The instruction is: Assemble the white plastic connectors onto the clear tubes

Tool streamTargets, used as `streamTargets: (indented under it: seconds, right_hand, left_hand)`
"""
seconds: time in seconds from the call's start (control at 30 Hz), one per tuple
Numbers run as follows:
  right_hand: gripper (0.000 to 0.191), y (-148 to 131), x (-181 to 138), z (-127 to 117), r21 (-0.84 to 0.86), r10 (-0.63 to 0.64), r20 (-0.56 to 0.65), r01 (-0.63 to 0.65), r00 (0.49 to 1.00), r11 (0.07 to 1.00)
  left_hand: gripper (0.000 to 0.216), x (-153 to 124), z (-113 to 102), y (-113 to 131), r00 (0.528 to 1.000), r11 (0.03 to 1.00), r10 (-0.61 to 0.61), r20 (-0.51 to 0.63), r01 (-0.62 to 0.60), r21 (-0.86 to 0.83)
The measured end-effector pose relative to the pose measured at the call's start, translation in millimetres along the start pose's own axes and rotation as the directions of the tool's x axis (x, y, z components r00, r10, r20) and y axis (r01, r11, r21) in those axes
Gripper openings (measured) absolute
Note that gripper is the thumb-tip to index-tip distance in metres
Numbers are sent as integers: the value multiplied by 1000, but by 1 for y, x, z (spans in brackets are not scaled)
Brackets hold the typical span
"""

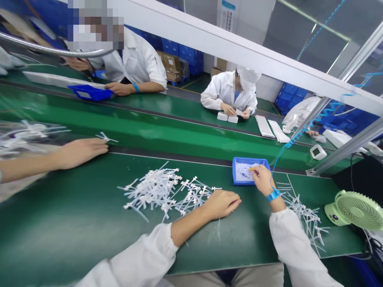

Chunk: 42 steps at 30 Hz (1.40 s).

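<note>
My left hand (222, 204) rests low over the green table with its fingers curled together; whatever lies inside them is hidden. It is beside a spread of thin white tube pieces with small white fittings (194, 195), joined to a larger heap (157, 187) of the same pieces. Over the right part of a blue tray (234, 175) is my right hand (263, 179), thumb and finger pinched, with yellow on a fingertip. Small white and blue bits (243, 170) lie in that tray. I cannot make out anything in the pinch. A blue band circles my right wrist.
More tube pieces (306, 219) lie right of my right arm, near a green fan (356, 209). A co-worker's hand (80, 153) reaches in from the left beside another tube piece (106, 138). Co-workers sit across the green conveyor (179, 135). A blue coiled hose (296, 137) hangs at right.
</note>
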State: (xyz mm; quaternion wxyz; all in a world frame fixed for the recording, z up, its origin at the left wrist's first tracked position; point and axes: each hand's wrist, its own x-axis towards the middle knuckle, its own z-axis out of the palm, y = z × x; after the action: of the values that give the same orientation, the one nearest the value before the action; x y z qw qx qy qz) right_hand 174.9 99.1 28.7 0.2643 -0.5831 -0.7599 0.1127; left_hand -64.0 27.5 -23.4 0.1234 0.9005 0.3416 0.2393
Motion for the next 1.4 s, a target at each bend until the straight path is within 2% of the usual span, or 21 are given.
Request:
streamTargets:
  seconds: [0.1,0.27,0.5,0.67,0.7,0.73,0.83,0.9,0.97,1.03,1.13,1.27,1.4]
  right_hand:
    - [12,6,19,19,-37,35,44,-33,998,999]
    - [15,10,26,31,-53,88,68,-84,994,995]
    - [16,8,12,10,77,90,-41,-87,995,993]
    - [21,-1,-28,-5,221,108,-137,-75,985,972]
    - [23,-6,-41,-4,295,123,-140,-77,982,952]
    - [24,-11,-56,-2,391,144,-134,-81,980,917]
    - [27,-30,-102,14,688,239,-54,-137,970,712]
    - [27,-43,-126,28,789,310,0,-191,951,584]
    - [29,-51,-141,40,845,368,37,-225,929,485]
    - [31,-56,-148,50,879,406,62,-243,912,410]
    - [31,-56,-150,57,910,433,79,-243,898,337]
    - [32,-57,-150,58,941,443,93,-223,892,253]
    - [35,-60,-151,56,955,455,134,-237,880,176]
  left_hand:
    - [32,0,1,0,1000,1000,1,-13,-1,1]
    - [31,1,1,0,1000,1000,-2,-8,2,5]
    - [32,2,2,0,1000,1000,-7,-20,8,2]
    - [21,0,2,0,998,998,-40,-51,38,-53]
    - [21,-1,2,1,995,995,-60,-78,54,-85]
    - [29,-1,1,2,991,990,-80,-110,66,-124]
    - [63,-4,0,11,980,972,-80,-182,36,-231]
    - [61,-6,0,17,984,967,-26,-178,-21,-255]
    - [46,-8,0,23,989,964,3,-148,-42,-262]
    - [38,-9,2,26,993,958,-10,-114,-23,-286]
    - [37,-10,6,26,994,935,-60,-96,22,-353]
    - [38,-11,8,22,989,906,-120,-90,72,-418]
    - [41,-12,7,21,990,899,-110,-91,60,-435]
